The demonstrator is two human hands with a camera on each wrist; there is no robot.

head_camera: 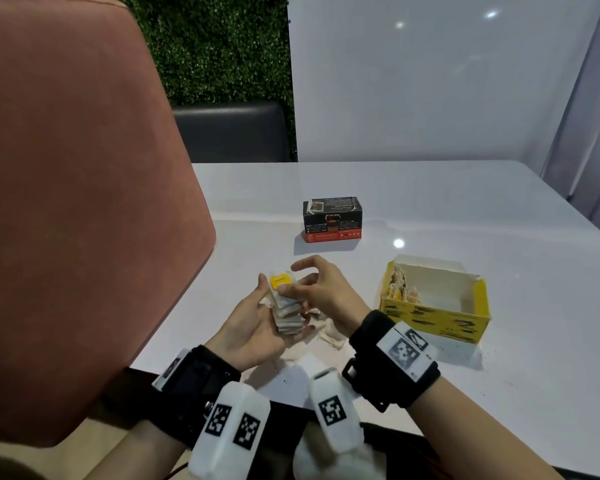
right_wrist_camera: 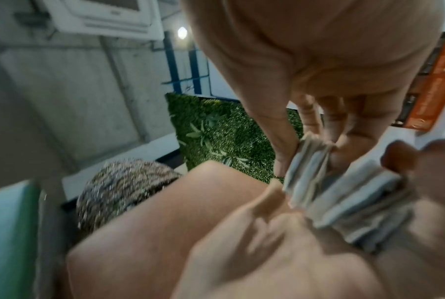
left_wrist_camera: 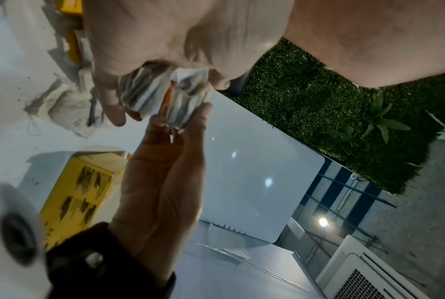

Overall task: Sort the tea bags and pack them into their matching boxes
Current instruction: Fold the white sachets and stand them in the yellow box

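A stack of pale tea bags (head_camera: pixel 286 311) with a yellow tag (head_camera: pixel 280 280) on top lies in my left hand (head_camera: pixel 253 327), palm up, fingers curled round its far side. My right hand (head_camera: pixel 317 289) pinches the top of the same stack (left_wrist_camera: pixel 162 97) between thumb and fingers; the bundle (right_wrist_camera: pixel 344 194) fills the right wrist view. Loose tea bags (head_camera: pixel 329 336) lie on the table under my hands. An open yellow box (head_camera: pixel 433 299) with tea bags at its left end stands to the right. A black and red box (head_camera: pixel 332 220) stands shut farther back.
The white table (head_camera: pixel 465 209) has a pink chair back (head_camera: pixel 70 202) against its left edge and a dark seat (head_camera: pixel 232 129) behind. A white wall panel (head_camera: pixel 430 81) rises at the far side, beside a green hedge wall (head_camera: pixel 215 46).
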